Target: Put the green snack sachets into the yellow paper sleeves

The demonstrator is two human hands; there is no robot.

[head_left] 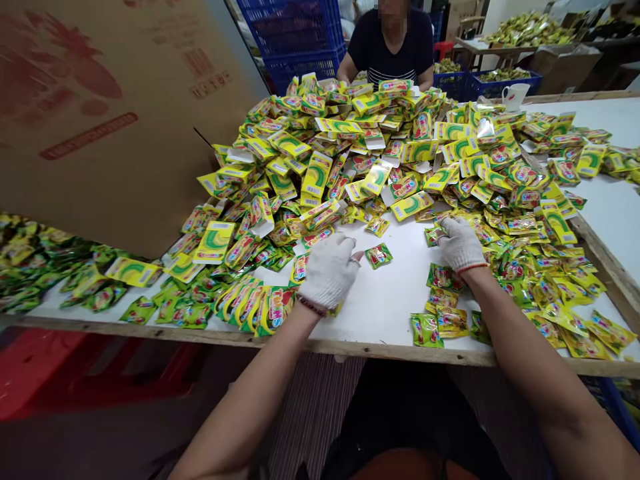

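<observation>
My left hand (330, 270), in a white knit glove with the thumb tip bare, is low over the white tabletop. Its fingers are partly spread. Under its wrist edge shows a bit of yellow packaging. Left of it, several yellow-green printed cartons (273, 310) stand in a slanted row. A green candy sachet (379, 255) lies just right of its thumb, apart from it. My right hand (461, 245), also gloved, has its fingertips closed on another green sachet (434, 235) at the edge of the loose sachets. Its palm side is hidden.
A high heap of yellow cartons (315, 177) covers the back. Loose yellow sachets (555, 290) spread along the right, inside a wooden rim (607, 267). A large cardboard box (125, 133) stands at left. Another person (393, 47) sits opposite, near blue crates (300, 33) and a white mug (515, 97).
</observation>
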